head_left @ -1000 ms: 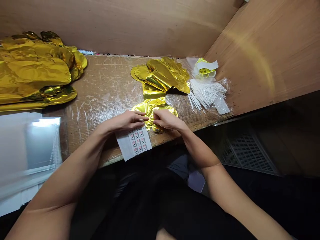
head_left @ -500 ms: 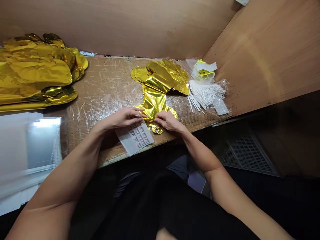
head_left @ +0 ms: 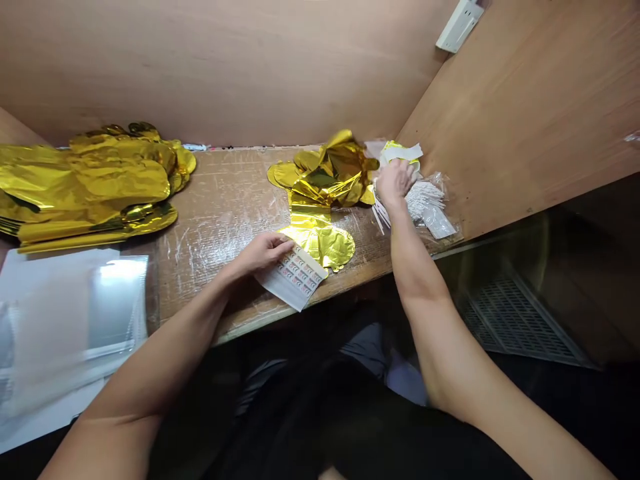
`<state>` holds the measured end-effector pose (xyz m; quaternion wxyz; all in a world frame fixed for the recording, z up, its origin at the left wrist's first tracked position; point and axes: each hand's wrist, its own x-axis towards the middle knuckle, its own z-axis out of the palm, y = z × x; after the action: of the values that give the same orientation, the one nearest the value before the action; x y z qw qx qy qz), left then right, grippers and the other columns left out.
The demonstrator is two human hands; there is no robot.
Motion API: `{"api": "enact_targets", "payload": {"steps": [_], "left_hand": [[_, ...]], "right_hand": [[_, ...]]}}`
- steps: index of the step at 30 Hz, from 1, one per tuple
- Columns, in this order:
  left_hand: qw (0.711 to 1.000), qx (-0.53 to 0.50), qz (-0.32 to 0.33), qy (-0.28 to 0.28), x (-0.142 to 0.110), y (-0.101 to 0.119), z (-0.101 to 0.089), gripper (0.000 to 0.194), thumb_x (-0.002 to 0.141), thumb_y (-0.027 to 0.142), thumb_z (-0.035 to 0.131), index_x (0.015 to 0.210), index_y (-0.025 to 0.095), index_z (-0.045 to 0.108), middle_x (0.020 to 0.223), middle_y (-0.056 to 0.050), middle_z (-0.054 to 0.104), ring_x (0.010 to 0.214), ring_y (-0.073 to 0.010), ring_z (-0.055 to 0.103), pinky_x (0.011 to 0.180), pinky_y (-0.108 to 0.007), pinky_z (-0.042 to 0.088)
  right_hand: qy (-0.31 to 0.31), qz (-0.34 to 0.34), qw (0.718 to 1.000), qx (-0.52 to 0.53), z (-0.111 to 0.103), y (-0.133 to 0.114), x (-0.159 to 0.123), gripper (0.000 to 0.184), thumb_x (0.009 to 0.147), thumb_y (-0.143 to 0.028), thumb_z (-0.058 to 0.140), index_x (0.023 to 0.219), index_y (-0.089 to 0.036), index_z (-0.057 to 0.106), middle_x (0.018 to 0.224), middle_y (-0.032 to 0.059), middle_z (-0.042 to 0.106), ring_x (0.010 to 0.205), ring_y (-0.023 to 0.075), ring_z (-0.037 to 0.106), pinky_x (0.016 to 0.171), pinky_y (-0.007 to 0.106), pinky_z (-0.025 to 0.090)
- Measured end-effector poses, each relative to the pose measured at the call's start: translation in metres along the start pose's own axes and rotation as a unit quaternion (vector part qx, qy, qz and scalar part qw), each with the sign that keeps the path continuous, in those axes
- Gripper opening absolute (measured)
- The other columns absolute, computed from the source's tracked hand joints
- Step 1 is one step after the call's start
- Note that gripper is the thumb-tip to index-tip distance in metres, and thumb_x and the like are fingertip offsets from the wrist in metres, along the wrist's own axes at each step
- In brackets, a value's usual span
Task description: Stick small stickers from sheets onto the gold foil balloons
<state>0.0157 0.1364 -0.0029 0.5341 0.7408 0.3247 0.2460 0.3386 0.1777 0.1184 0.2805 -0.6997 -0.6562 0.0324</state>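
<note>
My left hand grips a sheet of small printed stickers between thumb and fingers, near the table's front edge. The sheet shows rows of red and black marks, and overlaps the near end of a flat gold foil balloon. Farther back, more folded gold foil is bunched up, its right tip raised and blurred. My right hand reaches over a bundle of white paper sticks, just in front of a yellow-and-white bundle. Its fingertips are hidden and slightly smeared, so what they touch is unclear.
A large pile of gold foil lies at the left. Clear plastic bags rest in front of it. Wooden panels enclose the back and right, with a white power strip in the corner. A grey grille stands lower right.
My right hand has left the near end of the foil balloon and moved up and right to the sticks. The bunched foil has shifted and risen. My left hand keeps the sticker sheet.
</note>
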Motion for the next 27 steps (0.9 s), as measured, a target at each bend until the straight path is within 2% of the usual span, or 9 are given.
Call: {"api": "enact_targets", "payload": {"steps": [1, 3, 5, 7, 10, 14, 19, 21, 27], "left_hand": [[1.0, -0.014, -0.004, 0.015, 0.0, 0.0, 0.0, 0.049, 0.096, 0.058, 0.06, 0.069, 0.017, 0.058, 0.063, 0.001, 0.053, 0.057, -0.012, 0.046, 0.054, -0.023, 0.038], [0.999, -0.036, -0.008, 0.03, -0.001, 0.0, 0.002, 0.049, 0.096, 0.058, 0.061, 0.069, 0.017, 0.057, 0.062, 0.002, 0.051, 0.056, -0.0113, 0.044, 0.054, -0.023, 0.037], [0.998, -0.051, -0.004, 0.033, -0.001, 0.002, 0.005, 0.048, 0.096, 0.058, 0.061, 0.071, 0.017, 0.058, 0.063, 0.002, 0.052, 0.056, -0.0112, 0.044, 0.054, -0.023, 0.038], [0.998, -0.059, 0.0, 0.038, -0.001, 0.004, 0.008, 0.048, 0.094, 0.059, 0.062, 0.072, 0.017, 0.06, 0.063, 0.002, 0.052, 0.057, -0.0114, 0.044, 0.055, -0.023, 0.038], [0.996, -0.064, -0.008, 0.055, 0.0, 0.006, 0.012, 0.052, 0.092, 0.062, 0.062, 0.067, 0.018, 0.053, 0.061, 0.002, 0.044, 0.057, -0.0108, 0.038, 0.052, -0.023, 0.033], [0.993, -0.09, -0.038, 0.068, -0.002, 0.008, 0.016, 0.055, 0.095, 0.066, 0.055, 0.066, 0.02, 0.045, 0.061, 0.002, 0.037, 0.057, -0.0106, 0.032, 0.049, -0.024, 0.027], [0.989, -0.109, -0.062, 0.079, -0.004, 0.01, 0.02, 0.058, 0.095, 0.069, 0.053, 0.064, 0.021, 0.041, 0.062, 0.002, 0.036, 0.056, -0.0099, 0.031, 0.049, -0.024, 0.026], [0.991, -0.094, -0.058, 0.077, -0.004, 0.012, 0.02, 0.058, 0.096, 0.068, 0.053, 0.064, 0.021, 0.04, 0.062, 0.002, 0.036, 0.057, -0.0099, 0.03, 0.05, -0.024, 0.026], [0.998, -0.031, -0.023, 0.052, -0.004, 0.011, 0.018, 0.053, 0.097, 0.064, 0.049, 0.068, 0.02, 0.045, 0.064, 0.002, 0.036, 0.06, -0.0112, 0.032, 0.054, -0.025, 0.027]], "right_hand": [[-0.003, -0.012, 1.0, 0.013, -0.001, -0.003, -0.007, 0.046, 0.113, -0.021, 0.027, 0.094, -0.009, 0.067, 0.093, 0.0146, 0.068, 0.083, 0.0154, 0.055, 0.079, 0.033, 0.04], [-0.048, -0.051, 0.997, 0.043, 0.011, -0.016, -0.039, 0.039, 0.113, -0.026, 0.037, 0.098, -0.011, 0.07, 0.097, 0.0135, 0.072, 0.086, 0.0166, 0.059, 0.081, 0.032, 0.042], [-0.123, -0.1, 0.985, 0.071, 0.035, -0.033, -0.084, 0.023, 0.106, -0.035, 0.06, 0.099, -0.018, 0.075, 0.096, 0.0072, 0.076, 0.085, 0.0173, 0.064, 0.079, 0.029, 0.046], [-0.165, -0.141, 0.972, 0.091, 0.059, -0.05, -0.125, 0.021, 0.106, -0.036, 0.062, 0.109, -0.02, 0.076, 0.104, 0.0073, 0.078, 0.092, 0.0201, 0.067, 0.084, 0.031, 0.047], [-0.148, -0.16, 0.974, 0.062, 0.081, -0.064, -0.158, 0.026, 0.11, -0.031, 0.052, 0.112, -0.019, 0.076, 0.106, 0.01, 0.078, 0.098, 0.0241, 0.068, 0.088, 0.036, 0.044], [-0.087, -0.172, 0.981, -0.029, 0.088, -0.063, -0.164, 0.031, 0.112, -0.031, 0.048, 0.112, -0.021, 0.077, 0.103, 0.0106, 0.076, 0.095, 0.0249, 0.064, 0.088, 0.04, 0.037], [-0.043, -0.226, 0.97, -0.079, 0.091, -0.056, -0.166, 0.024, 0.109, -0.024, 0.054, 0.119, -0.022, 0.076, 0.105, 0.008, 0.078, 0.094, 0.0235, 0.061, 0.087, 0.041, 0.032], [-0.051, -0.235, 0.968, -0.067, 0.093, -0.055, -0.166, 0.022, 0.108, -0.024, 0.056, 0.117, -0.022, 0.076, 0.103, 0.0079, 0.078, 0.094, 0.023, 0.062, 0.087, 0.041, 0.033], [-0.06, -0.183, 0.979, 0.061, 0.093, -0.054, -0.162, 0.028, 0.111, -0.032, 0.053, 0.112, -0.018, 0.076, 0.103, 0.0089, 0.078, 0.095, 0.022, 0.067, 0.088, 0.037, 0.044]]}}
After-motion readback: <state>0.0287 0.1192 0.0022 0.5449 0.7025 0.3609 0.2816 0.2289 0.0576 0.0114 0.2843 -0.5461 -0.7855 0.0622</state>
